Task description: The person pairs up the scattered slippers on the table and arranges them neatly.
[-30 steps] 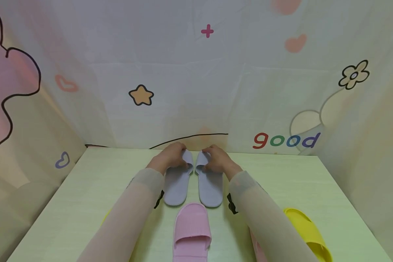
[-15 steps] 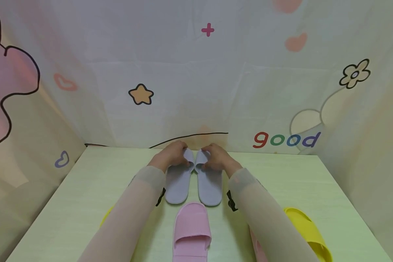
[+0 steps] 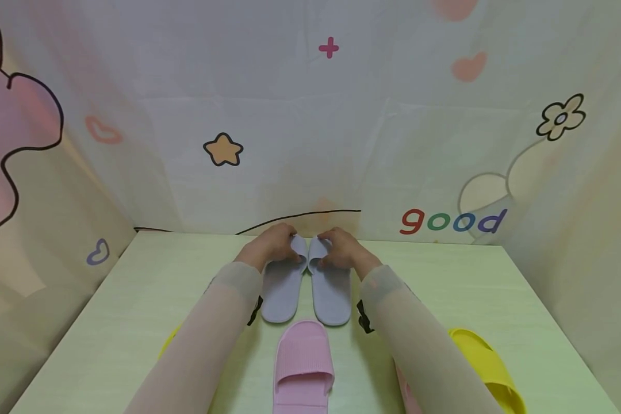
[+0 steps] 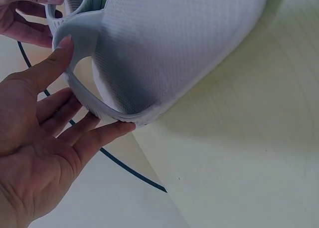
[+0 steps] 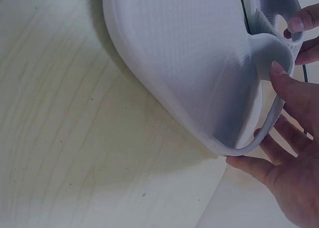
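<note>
Two light grey slippers lie side by side at the table's far edge, toes toward the printed backdrop. On the left slipper (image 3: pixel 281 294), my left hand (image 3: pixel 271 246) holds the strap; in the left wrist view the thumb is inside the foot opening and the fingers (image 4: pixel 102 138) are on the strap's outer side. My right hand (image 3: pixel 344 250) grips the strap of the right slipper (image 3: pixel 333 298) likewise, its thumb (image 5: pixel 284 78) tucked under the strap in the right wrist view. The slippers' front ends touch or nearly touch, and their heels stand slightly apart.
A pink slipper (image 3: pixel 304 353) lies just in front of the grey pair. A yellow slipper (image 3: pixel 478 363) is at the right, and a yellow edge (image 3: pixel 168 339) shows beside the left sleeve. Part of another pink item (image 3: pixel 406 395) peeks from under the right sleeve.
The left grey slipper has shifted slightly right, closing the gap to the right one, mostly between the first two frames. Both hands keep their hold; hardly anything differs over the last half second.
</note>
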The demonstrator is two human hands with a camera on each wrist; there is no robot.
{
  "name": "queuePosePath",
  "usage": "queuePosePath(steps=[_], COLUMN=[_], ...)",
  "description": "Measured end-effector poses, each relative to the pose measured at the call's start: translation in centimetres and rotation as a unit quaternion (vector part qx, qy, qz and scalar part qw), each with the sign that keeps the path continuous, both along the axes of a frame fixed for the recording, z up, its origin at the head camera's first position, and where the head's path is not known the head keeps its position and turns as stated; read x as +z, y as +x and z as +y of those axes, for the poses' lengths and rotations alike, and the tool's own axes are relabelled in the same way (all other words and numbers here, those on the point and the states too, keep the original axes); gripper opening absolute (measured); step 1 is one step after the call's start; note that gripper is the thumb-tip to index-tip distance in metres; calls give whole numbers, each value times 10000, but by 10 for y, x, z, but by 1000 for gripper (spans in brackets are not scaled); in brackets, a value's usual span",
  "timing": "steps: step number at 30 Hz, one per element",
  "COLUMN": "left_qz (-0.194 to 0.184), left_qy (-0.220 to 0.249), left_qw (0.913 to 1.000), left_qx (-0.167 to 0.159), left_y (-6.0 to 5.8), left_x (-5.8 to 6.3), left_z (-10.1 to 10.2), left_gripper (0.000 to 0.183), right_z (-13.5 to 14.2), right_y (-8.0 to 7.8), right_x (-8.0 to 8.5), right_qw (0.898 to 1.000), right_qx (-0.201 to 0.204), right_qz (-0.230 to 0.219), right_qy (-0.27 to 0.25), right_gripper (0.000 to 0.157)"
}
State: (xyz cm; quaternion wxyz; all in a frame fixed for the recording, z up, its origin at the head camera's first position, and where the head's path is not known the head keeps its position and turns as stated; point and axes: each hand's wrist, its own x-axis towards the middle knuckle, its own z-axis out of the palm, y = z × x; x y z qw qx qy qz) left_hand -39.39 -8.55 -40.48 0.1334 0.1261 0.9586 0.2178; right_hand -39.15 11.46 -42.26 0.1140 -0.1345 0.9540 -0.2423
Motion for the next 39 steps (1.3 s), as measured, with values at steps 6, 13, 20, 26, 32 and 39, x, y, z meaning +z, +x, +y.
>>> queuePosePath(steps=[6,13,20,26,32,39], left_qz=[-101,-72,-26,47,272,372], left_qy=[-108,-173,-108,-525,-734,-791], left_qw=[9999,9997,9994,9979,9959,9945], left_qx=[-1,-176,-340,-374,-458,-578], left_y=[4,8,11,18,28,37], left_x=[2,-2,-3,5,17,23], left_z=[0,0,0,2,3,2], left_gripper=[72,76,77,81,80,80], right_z=[1,4,7,11,15,22], right_y=[4,3,8,15,23,37], right_x=[0,-1,-1,9,24,35], right_qw=[9999,9995,9993,9994,9985,9968], right_qx=[38,301,379,334,506,711], right_qz=[-119,-59,-40,-47,68,205], right_qy=[-9,-13,30,88,191,318], right_gripper=[70,71,73,75,78,77])
